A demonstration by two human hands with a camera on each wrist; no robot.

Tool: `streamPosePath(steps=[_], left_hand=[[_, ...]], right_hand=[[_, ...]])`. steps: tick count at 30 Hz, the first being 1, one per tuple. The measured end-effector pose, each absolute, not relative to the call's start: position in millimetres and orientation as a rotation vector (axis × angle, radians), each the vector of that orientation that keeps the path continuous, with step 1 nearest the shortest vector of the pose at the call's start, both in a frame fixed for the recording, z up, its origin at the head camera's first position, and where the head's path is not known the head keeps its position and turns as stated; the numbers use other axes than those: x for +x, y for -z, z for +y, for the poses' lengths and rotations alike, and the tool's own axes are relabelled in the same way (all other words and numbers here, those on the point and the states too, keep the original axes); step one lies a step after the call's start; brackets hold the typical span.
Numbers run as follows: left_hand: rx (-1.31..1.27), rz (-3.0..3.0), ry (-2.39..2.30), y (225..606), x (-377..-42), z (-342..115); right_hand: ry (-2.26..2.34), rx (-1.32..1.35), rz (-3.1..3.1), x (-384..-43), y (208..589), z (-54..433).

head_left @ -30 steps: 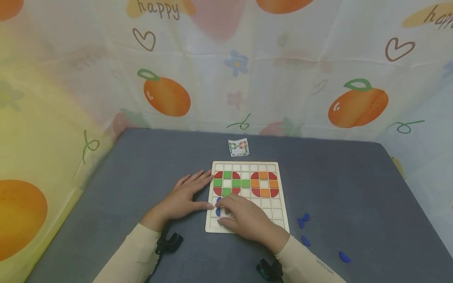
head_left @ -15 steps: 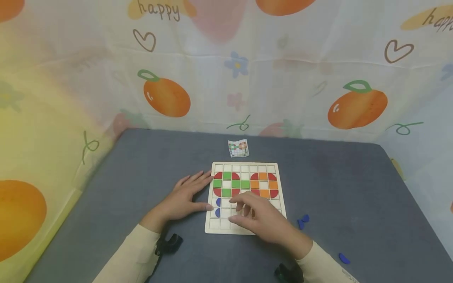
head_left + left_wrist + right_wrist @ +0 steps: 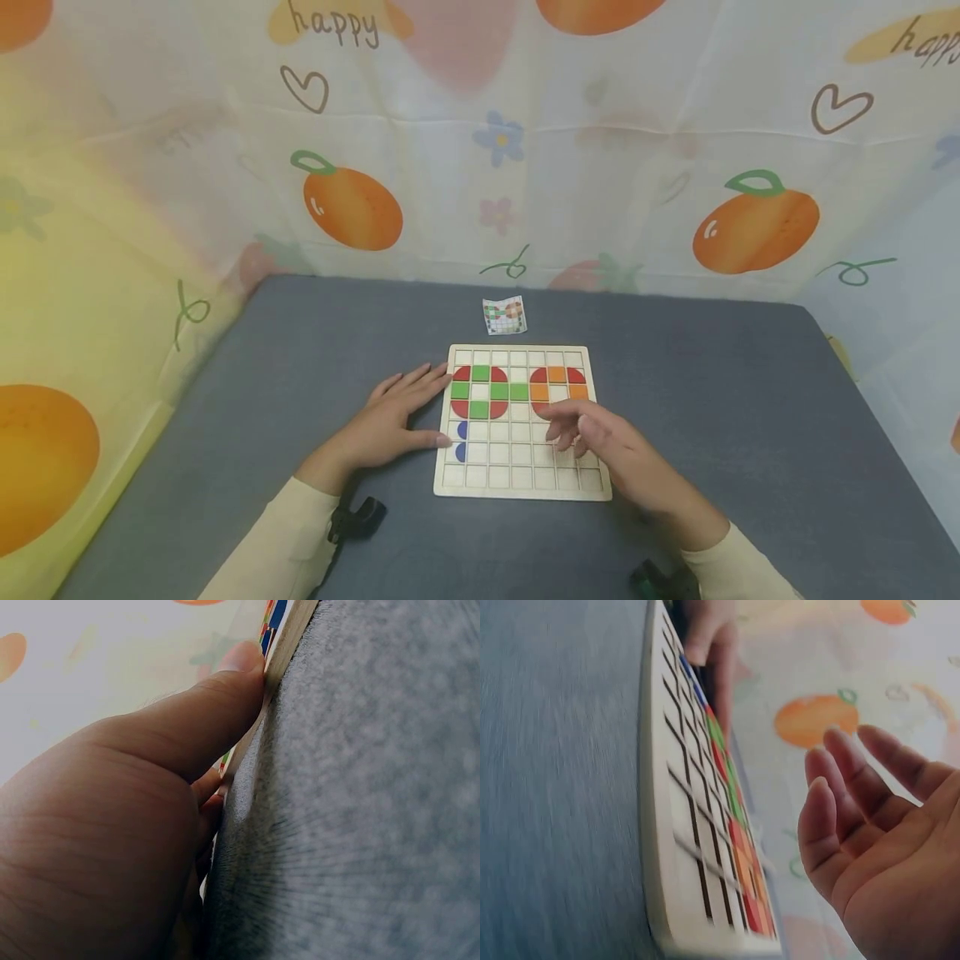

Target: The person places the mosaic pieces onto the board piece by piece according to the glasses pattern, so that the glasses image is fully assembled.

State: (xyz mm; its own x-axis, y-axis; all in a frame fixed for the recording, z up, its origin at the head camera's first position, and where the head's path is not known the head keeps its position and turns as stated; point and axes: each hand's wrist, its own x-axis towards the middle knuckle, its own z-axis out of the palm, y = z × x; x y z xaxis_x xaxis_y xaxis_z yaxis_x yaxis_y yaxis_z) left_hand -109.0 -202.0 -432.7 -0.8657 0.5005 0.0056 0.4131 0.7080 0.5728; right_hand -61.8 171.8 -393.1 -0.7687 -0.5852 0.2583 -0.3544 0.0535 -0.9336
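A wooden grid board [image 3: 522, 477] lies flat on the table, with red, green and orange tiles in its upper rows. Two blue curved tiles [image 3: 461, 431] sit one above the other in its left column. My left hand [image 3: 392, 423] rests flat beside the board, thumb and fingertips at its left edge; in the left wrist view the thumb [image 3: 187, 720] touches the rim. Over the board's right side hovers my right hand [image 3: 611, 442], its fingers loosely bent and holding nothing. In the right wrist view the palm [image 3: 900, 877] faces the camera, raised off the board.
A small printed pattern card [image 3: 505, 315] lies just beyond the board. Dark grey cloth [image 3: 360, 325] covers the table, and a fruit-patterned curtain [image 3: 585, 192] hangs behind it. The right arm covers the spot where loose blue tiles lay.
My right hand has left the two blue tiles at the board's left and swung right across it, fingers loosening. The left hand stays put. Loose blue tiles are now hidden by the right arm.
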Motion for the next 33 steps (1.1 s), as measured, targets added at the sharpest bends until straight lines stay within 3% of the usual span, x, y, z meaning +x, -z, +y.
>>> streamPosePath(steps=[10,21,33], left_hand=[[0.76,2.758,-0.883,434,-109,-201],[0.735,2.756,-0.838,435,-110,-200],[0.725,2.755,-0.857,434,-111,-201]], right_hand=[[1.814,-0.904,2.238,-63,394,231],[1.448,-0.454,2.53,-53,412,281],[1.241,-0.733,2.687,-57,425,287]])
